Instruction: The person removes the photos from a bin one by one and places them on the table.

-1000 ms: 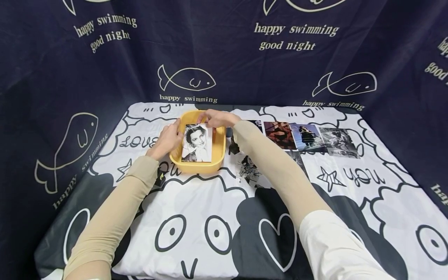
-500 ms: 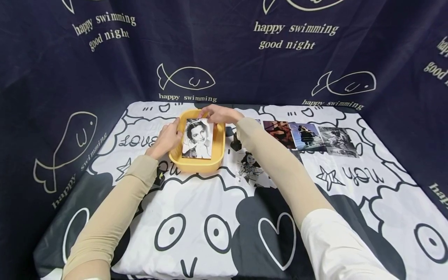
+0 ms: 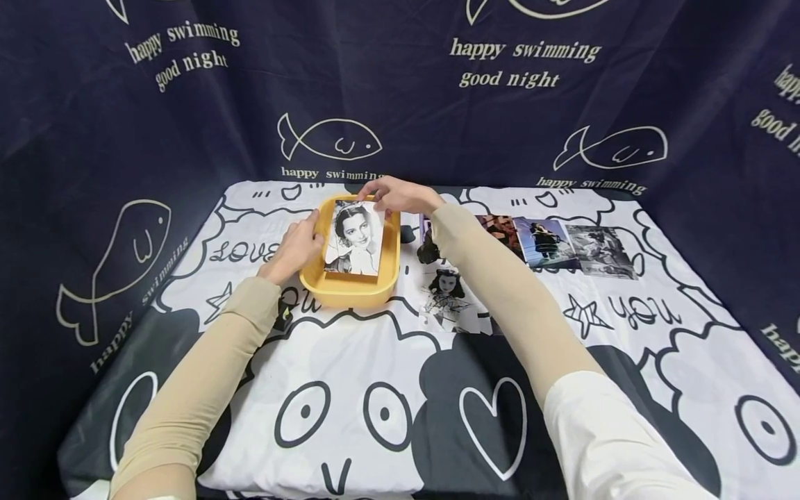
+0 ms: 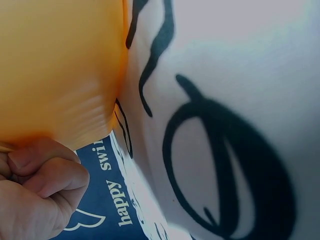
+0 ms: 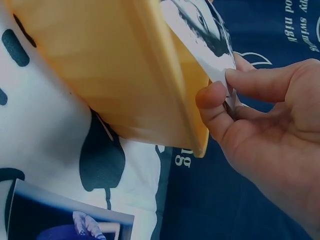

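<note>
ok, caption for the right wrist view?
Right hand pinches a black-and-white photo at the yellow tray rim.

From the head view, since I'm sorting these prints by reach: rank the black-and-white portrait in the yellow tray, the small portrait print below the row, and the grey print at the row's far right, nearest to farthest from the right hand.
1. Black-and-white portrait, pinched by the right hand, in the yellow tray.
2. Small portrait print, right of the tray.
3. Grey print, far right.
</note>
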`<state>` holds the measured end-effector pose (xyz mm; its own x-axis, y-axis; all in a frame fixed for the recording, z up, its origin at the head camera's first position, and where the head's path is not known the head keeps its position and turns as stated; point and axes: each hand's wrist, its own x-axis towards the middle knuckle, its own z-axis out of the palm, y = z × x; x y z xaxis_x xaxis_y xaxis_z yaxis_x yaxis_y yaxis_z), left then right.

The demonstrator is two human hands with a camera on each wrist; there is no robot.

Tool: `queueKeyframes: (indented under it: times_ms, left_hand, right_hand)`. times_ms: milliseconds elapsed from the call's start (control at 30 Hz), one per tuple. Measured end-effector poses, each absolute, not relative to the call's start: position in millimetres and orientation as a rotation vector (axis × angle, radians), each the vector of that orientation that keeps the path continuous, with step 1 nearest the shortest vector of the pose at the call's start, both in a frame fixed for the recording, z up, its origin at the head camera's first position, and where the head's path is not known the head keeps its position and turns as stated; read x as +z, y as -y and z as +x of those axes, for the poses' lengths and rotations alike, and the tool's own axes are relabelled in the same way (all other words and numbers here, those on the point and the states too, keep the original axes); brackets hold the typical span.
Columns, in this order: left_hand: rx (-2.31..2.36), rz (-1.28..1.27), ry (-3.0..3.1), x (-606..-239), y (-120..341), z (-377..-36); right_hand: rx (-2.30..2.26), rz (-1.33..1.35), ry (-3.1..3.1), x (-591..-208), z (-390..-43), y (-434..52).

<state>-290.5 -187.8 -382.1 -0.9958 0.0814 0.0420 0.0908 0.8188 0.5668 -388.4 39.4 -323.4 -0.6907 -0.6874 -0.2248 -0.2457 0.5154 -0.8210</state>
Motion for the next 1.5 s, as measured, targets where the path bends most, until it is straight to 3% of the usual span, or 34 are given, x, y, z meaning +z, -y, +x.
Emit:
queueKeyframes:
  times_ms: [533,1500]
  left_hand:
    - [-0.902,-0.164,2.976,-382.7,188.3,-290.2]
    - [-0.881,-0.159,2.975,-381.7,186.4,-287.3]
  right_hand:
    - [-1.175,-0.799,-2.184,-300.5,-385.9,-83.9]
    - [-1.141,-0.615,-2.29,-313.7,-356.0,-243.3]
